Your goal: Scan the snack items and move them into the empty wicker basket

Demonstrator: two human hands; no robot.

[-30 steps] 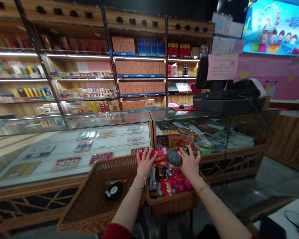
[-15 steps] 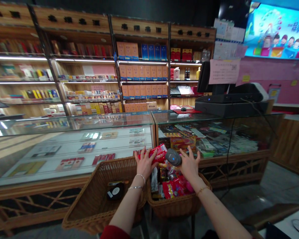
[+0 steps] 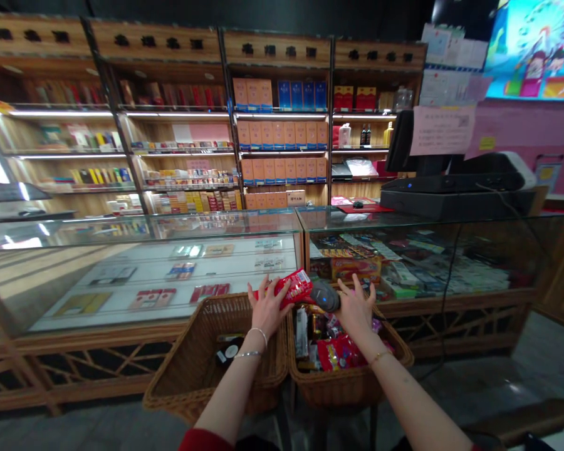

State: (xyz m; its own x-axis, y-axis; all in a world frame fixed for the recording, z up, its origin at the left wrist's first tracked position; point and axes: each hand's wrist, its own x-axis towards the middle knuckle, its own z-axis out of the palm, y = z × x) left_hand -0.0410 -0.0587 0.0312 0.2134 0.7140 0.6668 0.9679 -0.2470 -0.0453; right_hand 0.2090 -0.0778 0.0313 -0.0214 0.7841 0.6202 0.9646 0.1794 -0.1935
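Left hand grips red snack packet — just beside it, right hand clasps grey scanner, head touching the packet's end.

Left hand holds red packet against scanner.

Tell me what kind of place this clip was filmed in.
Most likely a small shop, at its checkout counter: lit shelves of boxed goods, glass display cases, a till, and a scanner in the right hand against a red packet.
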